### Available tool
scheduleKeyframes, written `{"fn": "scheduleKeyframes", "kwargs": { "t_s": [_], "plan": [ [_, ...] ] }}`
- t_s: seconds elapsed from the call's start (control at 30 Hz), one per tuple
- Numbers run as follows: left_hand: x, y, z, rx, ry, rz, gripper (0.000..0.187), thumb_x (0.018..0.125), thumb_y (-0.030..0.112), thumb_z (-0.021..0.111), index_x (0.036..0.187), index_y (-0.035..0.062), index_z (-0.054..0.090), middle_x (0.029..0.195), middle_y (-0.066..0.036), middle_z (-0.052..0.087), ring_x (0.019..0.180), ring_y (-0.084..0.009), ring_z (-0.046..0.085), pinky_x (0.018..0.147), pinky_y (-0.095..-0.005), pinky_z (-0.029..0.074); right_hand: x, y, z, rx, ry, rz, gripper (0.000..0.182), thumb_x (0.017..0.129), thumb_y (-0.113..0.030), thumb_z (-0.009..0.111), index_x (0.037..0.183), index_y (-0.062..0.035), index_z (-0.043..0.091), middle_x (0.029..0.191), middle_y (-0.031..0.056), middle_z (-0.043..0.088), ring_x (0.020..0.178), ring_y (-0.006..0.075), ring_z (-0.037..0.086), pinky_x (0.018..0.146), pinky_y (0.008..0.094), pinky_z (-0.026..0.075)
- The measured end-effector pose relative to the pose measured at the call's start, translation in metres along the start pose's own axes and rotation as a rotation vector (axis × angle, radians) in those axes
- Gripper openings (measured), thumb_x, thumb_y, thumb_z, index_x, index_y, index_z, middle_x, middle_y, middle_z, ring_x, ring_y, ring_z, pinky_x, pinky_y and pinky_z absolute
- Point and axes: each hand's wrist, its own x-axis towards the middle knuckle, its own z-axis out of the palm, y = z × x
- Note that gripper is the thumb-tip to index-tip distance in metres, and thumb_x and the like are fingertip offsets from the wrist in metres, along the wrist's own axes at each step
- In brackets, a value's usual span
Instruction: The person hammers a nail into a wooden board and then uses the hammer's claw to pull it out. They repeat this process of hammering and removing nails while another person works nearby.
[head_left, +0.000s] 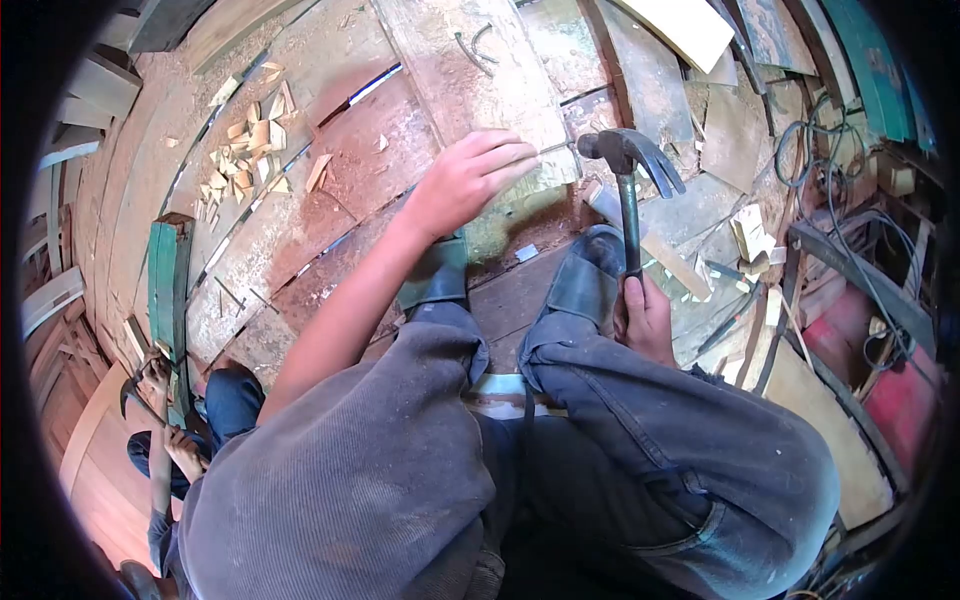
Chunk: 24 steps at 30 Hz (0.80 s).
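Note:
My left hand (474,178) pinches a long thin nail (556,148) over the near end of a pale, worn board (490,95). The nail points right, and its far end is right at the striking face of a claw hammer (628,195). Closed around the lower part of the hammer's dark handle is my right hand (645,318), beside my right knee. The hammer's head is up near the nail, its claw turned to the right. Below the board are my two boots (585,280), one on each side.
Wood offcuts (245,160) lie heaped at left, near a green-sided post (168,290). Loose nails (232,295) are on the plank floor. At lower left, another person's hands (180,450) hold a hammer. Cables (850,240) coil at right above a red object (850,340).

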Motion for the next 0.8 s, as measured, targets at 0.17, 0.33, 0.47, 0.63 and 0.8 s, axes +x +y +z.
{"fn": "scheduleKeyframes", "kwargs": {
  "t_s": [0.17,0.33,0.47,0.63,0.8],
  "plan": [
    [0.017,-0.002,0.002,-0.072,0.007,-0.031,0.026,0.081,0.010,0.061,0.105,0.0080,0.070,0.101,-0.007,0.066,0.098,-0.0249,0.062,0.085,-0.0355,0.052,-0.002,0.002,-0.001,0.024,0.011,0.032,0.032,0.106,-0.036,0.043,0.091,-0.0079,0.049,0.056,-0.0054,0.038,0.043,0.0042,0.034,0.040,0.0225,0.026],
    [0.016,0.006,0.008,-0.080,0.082,-0.125,0.023,0.079,0.009,0.060,0.100,0.0090,0.069,0.092,-0.007,0.062,0.091,-0.0242,0.060,0.081,-0.0361,0.051,-0.004,-0.001,0.000,0.044,0.028,0.031,0.033,0.106,-0.036,0.042,0.090,-0.0079,0.048,0.055,-0.0058,0.037,0.043,0.0039,0.034,0.040,0.0226,0.025],
    [0.015,0.010,0.011,-0.101,0.135,-0.175,0.021,0.079,0.011,0.064,0.098,0.0092,0.071,0.092,-0.006,0.062,0.089,-0.0239,0.059,0.079,-0.0357,0.050,-0.001,-0.003,0.001,-0.005,0.028,-0.002,0.033,0.106,-0.036,0.043,0.088,-0.0077,0.048,0.055,-0.0058,0.037,0.044,0.0038,0.033,0.040,0.0227,0.025],
    [0.012,0.012,0.015,-0.077,0.173,-0.176,0.021,0.080,0.012,0.066,0.100,0.0103,0.071,0.091,-0.006,0.061,0.087,-0.0240,0.058,0.077,-0.0363,0.049,-0.003,-0.005,0.004,-0.018,0.025,-0.005,0.033,0.106,-0.034,0.044,0.089,-0.0069,0.050,0.056,-0.0055,0.038,0.045,0.0038,0.034,0.041,0.0226,0.025],
    [0.014,0.009,0.019,-0.062,0.210,-0.141,0.024,0.076,0.005,0.072,0.100,0.0059,0.068,0.092,-0.008,0.062,0.085,-0.0262,0.060,0.074,-0.0363,0.050,-0.001,0.005,0.001,-0.042,0.028,-0.055,0.033,0.106,-0.033,0.044,0.090,-0.0060,0.052,0.056,-0.0051,0.040,0.045,0.0039,0.035,0.042,0.0227,0.026]
  ]
}}
